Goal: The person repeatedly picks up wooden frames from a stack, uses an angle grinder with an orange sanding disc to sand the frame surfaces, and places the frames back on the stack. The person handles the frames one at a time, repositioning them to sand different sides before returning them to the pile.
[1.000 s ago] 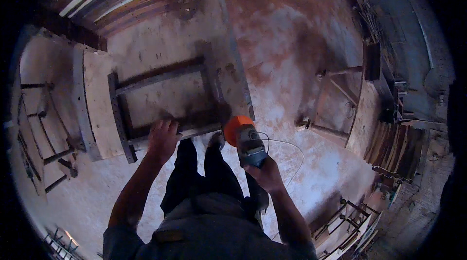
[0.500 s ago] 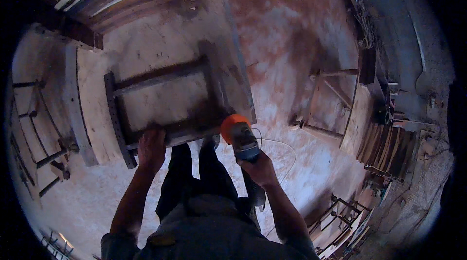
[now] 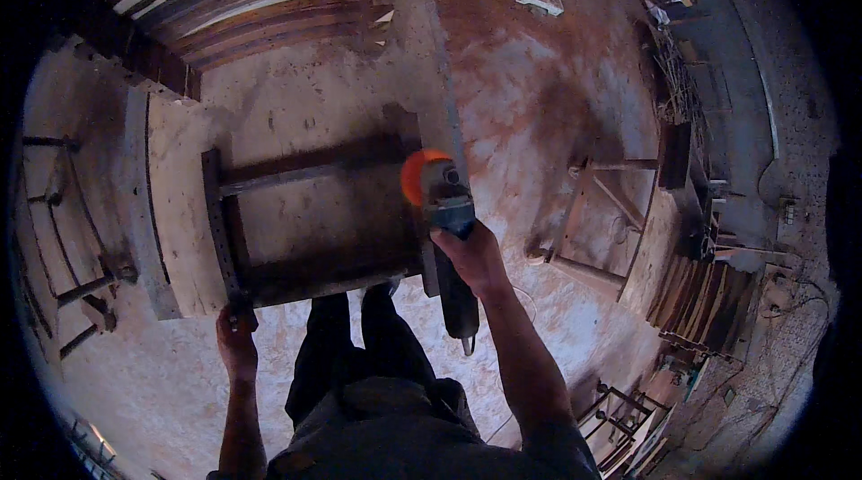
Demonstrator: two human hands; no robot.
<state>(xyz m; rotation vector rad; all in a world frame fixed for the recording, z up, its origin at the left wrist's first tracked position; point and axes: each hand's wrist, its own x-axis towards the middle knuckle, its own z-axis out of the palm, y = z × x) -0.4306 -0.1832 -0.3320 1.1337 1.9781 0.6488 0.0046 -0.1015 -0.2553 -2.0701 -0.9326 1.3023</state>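
Note:
A dark rectangular wooden frame (image 3: 305,170) lies on a broad pale wooden tabletop (image 3: 287,89). My left hand (image 3: 236,347) is closed round its near left corner, the fingertips partly lost in shadow. In my right hand (image 3: 474,257) is an angle grinder (image 3: 456,287) with an orange disc (image 3: 414,176). The grinder points away from me, its disc over the right side of the frame. Whether the disc touches the wood I cannot tell.
Stacked boards (image 3: 260,8) lie beyond the tabletop at the far left. A second bench (image 3: 660,220) stands on the right, near a row of dark boards (image 3: 705,300). Dark frames (image 3: 76,237) stand at the left. A thin cord trails over the dusty floor (image 3: 557,336).
My left hand has moved left along the frame's near bar to its corner. The grinder has moved away from me, from the near right corner to the frame's right side.

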